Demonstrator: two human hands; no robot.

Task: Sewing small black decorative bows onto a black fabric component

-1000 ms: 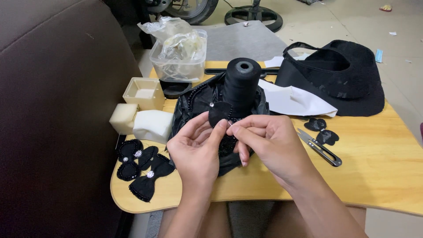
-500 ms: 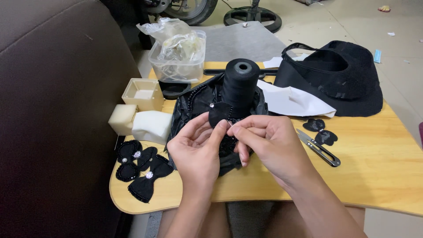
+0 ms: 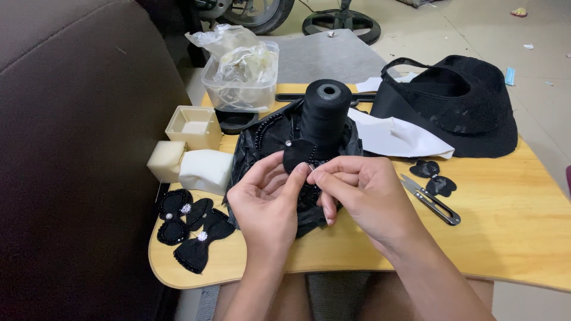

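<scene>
My left hand (image 3: 267, 202) pinches a small black fabric piece (image 3: 297, 156) between thumb and fingers, holding it up in front of a tall black thread spool (image 3: 324, 113). My right hand (image 3: 363, 193) meets it from the right, its fingertips pinched on a thin needle at the fabric's edge. Both hands hover over a black plastic bag (image 3: 262, 139) with strings of black beads on it. The spool stands upright in the middle of that bag.
Finished black bows with small gems (image 3: 190, 223) lie at the wooden table's (image 3: 505, 238) front left. Foam blocks (image 3: 196, 166), a small beige box (image 3: 193, 126) and a clear tub (image 3: 241, 80) stand at left. Thread snips (image 3: 429, 199), two black fabric shapes (image 3: 434, 177), white paper and a black hat (image 3: 458, 104) lie right.
Both hands stay together at the fabric piece; the fingers have shifted slightly, and the view has tilted a little.
</scene>
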